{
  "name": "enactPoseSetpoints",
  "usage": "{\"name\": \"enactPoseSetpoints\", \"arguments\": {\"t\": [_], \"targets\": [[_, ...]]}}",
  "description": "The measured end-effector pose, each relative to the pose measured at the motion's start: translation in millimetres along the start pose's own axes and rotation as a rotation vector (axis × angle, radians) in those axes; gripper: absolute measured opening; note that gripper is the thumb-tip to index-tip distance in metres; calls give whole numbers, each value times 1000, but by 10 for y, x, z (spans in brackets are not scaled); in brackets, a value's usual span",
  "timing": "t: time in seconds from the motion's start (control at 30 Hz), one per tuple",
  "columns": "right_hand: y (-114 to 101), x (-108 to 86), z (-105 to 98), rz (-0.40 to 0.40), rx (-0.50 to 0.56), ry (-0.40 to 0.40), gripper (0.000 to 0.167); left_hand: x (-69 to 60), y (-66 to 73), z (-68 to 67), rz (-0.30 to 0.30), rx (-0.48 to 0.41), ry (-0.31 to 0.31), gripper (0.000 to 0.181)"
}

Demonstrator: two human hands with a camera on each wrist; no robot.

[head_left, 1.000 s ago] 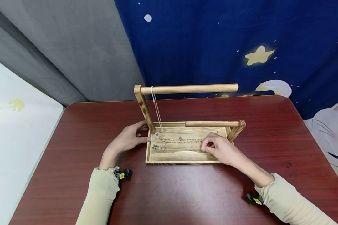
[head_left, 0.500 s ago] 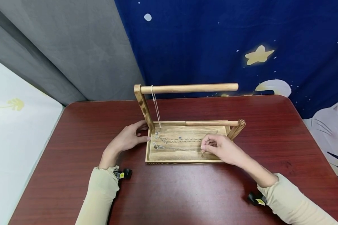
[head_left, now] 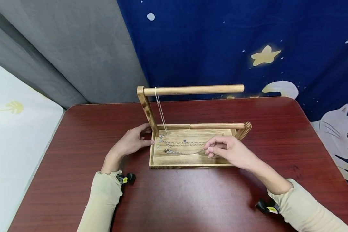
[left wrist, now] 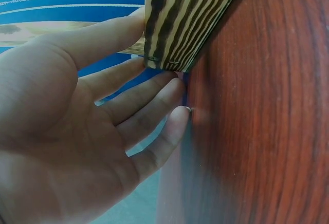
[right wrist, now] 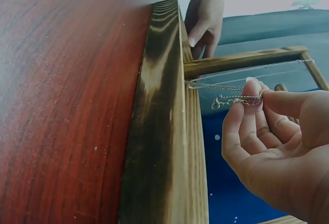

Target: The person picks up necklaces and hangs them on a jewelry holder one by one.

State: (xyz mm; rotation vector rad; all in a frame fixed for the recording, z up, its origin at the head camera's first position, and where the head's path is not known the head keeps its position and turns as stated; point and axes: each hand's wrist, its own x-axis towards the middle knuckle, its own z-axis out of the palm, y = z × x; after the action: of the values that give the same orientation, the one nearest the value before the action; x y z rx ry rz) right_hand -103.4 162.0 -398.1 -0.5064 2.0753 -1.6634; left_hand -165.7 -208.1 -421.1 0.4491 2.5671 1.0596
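Observation:
In the head view my right hand (head_left: 230,151) pinches one end of a silver necklace (head_left: 188,153) between thumb and fingertips. Its chain sags leftward to a pendant cluster (head_left: 169,151) over the wooden tray (head_left: 191,166). The right wrist view shows the clasp and chain end (right wrist: 226,100) poking out from the pinch. At the tray's left end, beside the upright post, rests my left hand (head_left: 130,141). Its thumb (left wrist: 110,36) touches the tray's end wall (left wrist: 180,23) in the left wrist view, with the other fingers loosely extended near the corner.
Another necklace (head_left: 160,111) hangs from the stand's tall bar (head_left: 194,90) near its left end. More chains (head_left: 185,144) lie in the tray. A lower bar (head_left: 217,126) runs along the right. Curtains stand behind the red-brown table (head_left: 191,199).
My right hand has risen slightly with the necklace end, and the chain has lifted into a curve. Its pendant has slid right. The left hand stays where it was.

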Motion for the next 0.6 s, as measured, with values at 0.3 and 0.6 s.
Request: {"name": "enactPoseSetpoints", "arguments": {"t": [0.3, 0.6], "targets": [[-98, -45, -1, 6, -28, 7, 15, -8, 8, -8, -5, -5, -2, 68], [-218, -94, 10, 15, -75, 57, 10, -15, 29, -9, -1, -21, 2, 66]]}}
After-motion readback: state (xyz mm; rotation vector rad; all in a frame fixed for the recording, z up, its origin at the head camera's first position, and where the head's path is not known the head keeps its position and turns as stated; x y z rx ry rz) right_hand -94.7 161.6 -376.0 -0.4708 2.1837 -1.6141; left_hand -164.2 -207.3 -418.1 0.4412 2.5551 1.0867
